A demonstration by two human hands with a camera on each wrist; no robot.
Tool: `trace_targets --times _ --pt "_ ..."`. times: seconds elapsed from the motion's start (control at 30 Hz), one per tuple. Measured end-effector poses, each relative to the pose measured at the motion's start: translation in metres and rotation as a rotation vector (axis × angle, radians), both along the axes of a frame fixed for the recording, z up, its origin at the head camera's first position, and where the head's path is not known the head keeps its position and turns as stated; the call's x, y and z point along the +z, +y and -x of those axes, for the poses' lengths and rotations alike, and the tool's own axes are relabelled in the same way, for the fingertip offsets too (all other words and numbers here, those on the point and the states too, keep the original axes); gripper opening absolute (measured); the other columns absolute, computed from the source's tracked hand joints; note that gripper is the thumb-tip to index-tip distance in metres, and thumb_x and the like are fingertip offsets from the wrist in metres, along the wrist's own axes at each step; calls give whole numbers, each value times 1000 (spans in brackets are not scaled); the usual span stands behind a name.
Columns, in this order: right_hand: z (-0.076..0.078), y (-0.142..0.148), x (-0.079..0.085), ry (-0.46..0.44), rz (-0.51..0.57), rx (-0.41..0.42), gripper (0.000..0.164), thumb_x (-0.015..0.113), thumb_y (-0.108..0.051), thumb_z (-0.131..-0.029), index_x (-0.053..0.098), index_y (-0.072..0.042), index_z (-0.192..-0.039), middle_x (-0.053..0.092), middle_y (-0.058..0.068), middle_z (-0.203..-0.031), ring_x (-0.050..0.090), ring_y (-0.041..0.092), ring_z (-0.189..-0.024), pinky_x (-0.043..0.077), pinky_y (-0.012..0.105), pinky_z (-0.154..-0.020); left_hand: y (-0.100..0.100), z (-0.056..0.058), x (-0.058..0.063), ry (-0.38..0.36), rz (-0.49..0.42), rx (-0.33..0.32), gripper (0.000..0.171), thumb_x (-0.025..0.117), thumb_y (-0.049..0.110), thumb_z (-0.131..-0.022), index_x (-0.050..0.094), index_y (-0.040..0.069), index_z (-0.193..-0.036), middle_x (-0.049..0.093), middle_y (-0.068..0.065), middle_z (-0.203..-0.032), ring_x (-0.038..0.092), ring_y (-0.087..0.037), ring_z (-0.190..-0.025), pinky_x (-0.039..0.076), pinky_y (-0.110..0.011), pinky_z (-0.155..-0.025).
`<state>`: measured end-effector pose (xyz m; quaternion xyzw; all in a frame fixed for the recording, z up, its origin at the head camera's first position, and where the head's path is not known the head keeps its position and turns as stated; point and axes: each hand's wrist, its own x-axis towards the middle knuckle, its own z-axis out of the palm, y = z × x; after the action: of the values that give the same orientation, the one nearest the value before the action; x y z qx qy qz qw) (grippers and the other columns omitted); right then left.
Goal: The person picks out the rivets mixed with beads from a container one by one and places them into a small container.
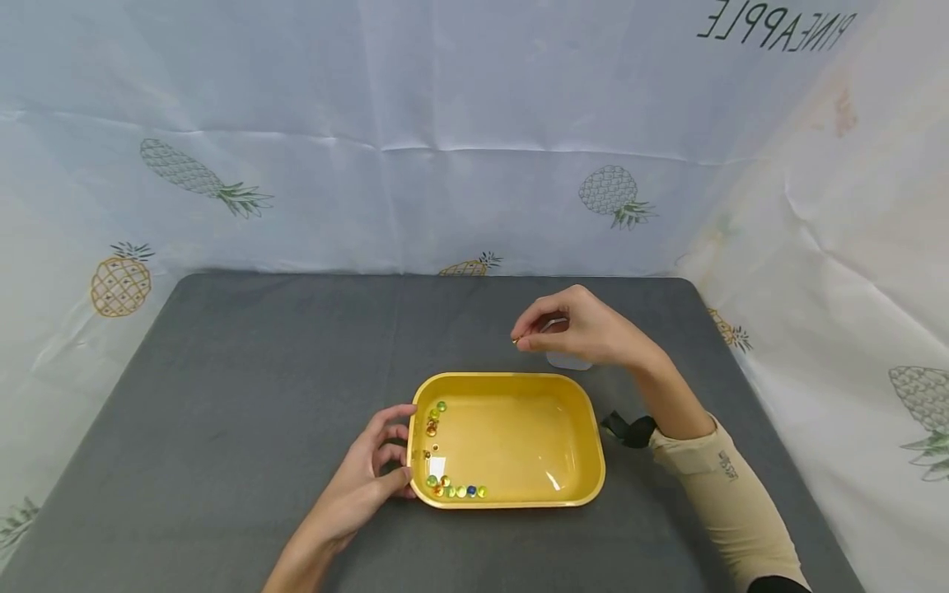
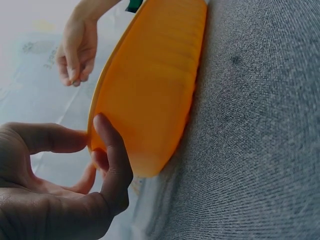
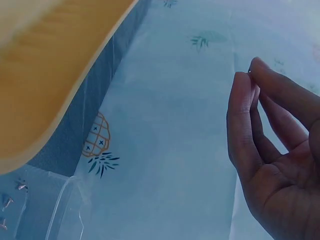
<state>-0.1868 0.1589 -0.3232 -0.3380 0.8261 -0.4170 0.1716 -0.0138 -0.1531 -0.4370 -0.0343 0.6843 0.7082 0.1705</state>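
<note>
A yellow tray (image 1: 511,436) lies on the grey tabletop. At its left end my left hand (image 1: 359,486) holds the rim, with thumb and fingers about the wall in the left wrist view. Shiny glass marbles, mostly green and amber with one blue marble (image 1: 471,492), lie along the tray's left side and near-left corner, among tiny gold-coloured bits (image 1: 435,448). Beyond the tray's far edge, my right hand (image 1: 589,325) is raised and pinches a tiny gold-coloured piece (image 1: 516,340) between thumb and fingertips. Its exact kind is too small to tell.
Below my right hand stands a clear plastic container (image 1: 569,361), partly hidden. Several small coppery pieces (image 3: 7,202) show in it in the right wrist view. A black strap (image 1: 628,430) hangs from the right wrist. Pineapple-print cloth (image 1: 482,206) surrounds the table.
</note>
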Motion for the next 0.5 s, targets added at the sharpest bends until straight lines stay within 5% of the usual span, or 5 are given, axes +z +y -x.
trace_targets --times 0.23,0.5 --pt "0 14 -2 -9 31 -71 14 81 -10 -96 82 -9 -110 80 8 -109 78 22 -95 65 28 -91 2 0 0 -11 11 26 80 62 -14 -89 39 13 -160 49 -21 -132 64 -23 -97 64 -35 -72" --pt "1 28 -5 56 33 -126 13 80 -10 -97 82 -11 -110 80 9 -107 75 38 -96 65 26 -86 2 -1 1 -9 17 18 78 61 -13 -90 40 14 -160 48 -24 -133 65 -25 -98 65 -35 -73"
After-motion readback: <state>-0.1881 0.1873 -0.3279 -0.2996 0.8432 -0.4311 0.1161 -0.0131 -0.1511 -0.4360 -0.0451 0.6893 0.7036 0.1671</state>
